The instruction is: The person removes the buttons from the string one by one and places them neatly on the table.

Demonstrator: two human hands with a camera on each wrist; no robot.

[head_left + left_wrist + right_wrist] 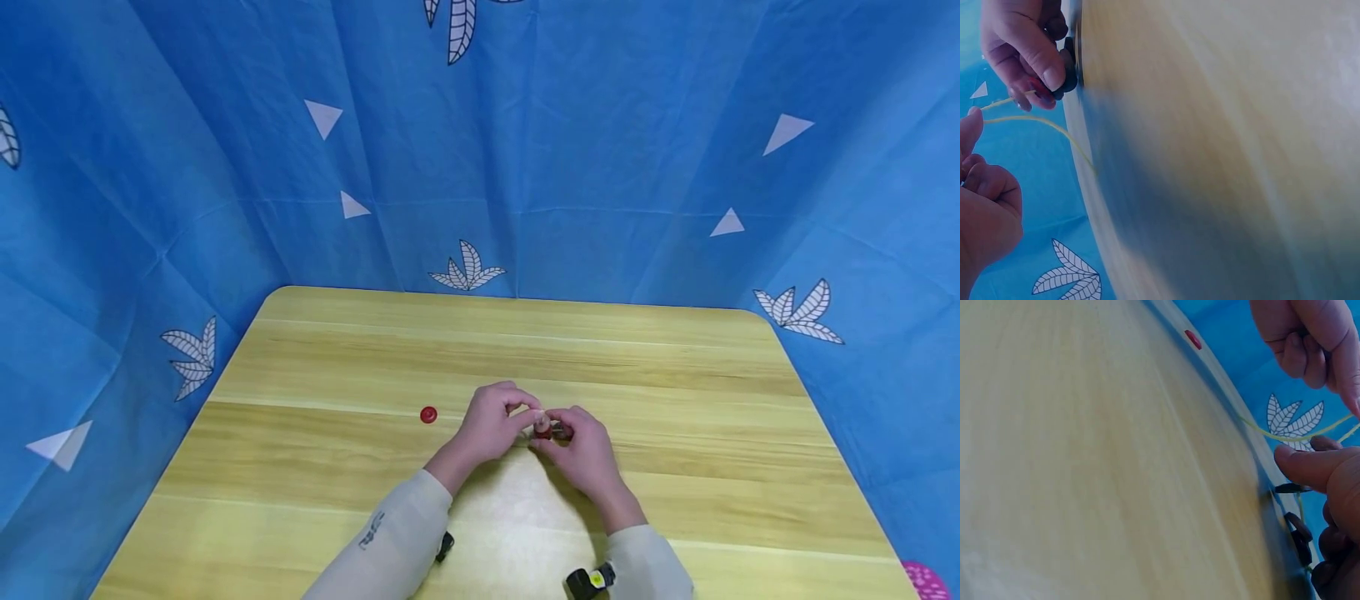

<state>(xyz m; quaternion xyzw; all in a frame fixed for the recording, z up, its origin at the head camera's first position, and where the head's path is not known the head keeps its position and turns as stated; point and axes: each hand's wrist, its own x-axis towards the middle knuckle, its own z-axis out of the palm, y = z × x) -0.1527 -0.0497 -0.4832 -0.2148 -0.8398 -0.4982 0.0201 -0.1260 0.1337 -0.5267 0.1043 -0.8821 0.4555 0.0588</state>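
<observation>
My left hand (491,423) pinches the yellow cord (1030,117); one stretch runs sideways to the red piece (1040,91) gripped in my right hand (583,450). Left of my left fingers, the nearer ones, lies a red disc (428,415).

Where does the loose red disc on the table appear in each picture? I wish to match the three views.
Head: the red disc is in the lower half, slightly left of centre, left of the left hand.
Left wrist: not in it; the red piece there is in the right hand.
Right wrist: near the top, right of centre, by the table's edge.
Shared landmark: the left hand, pinching the yellow cord.
</observation>
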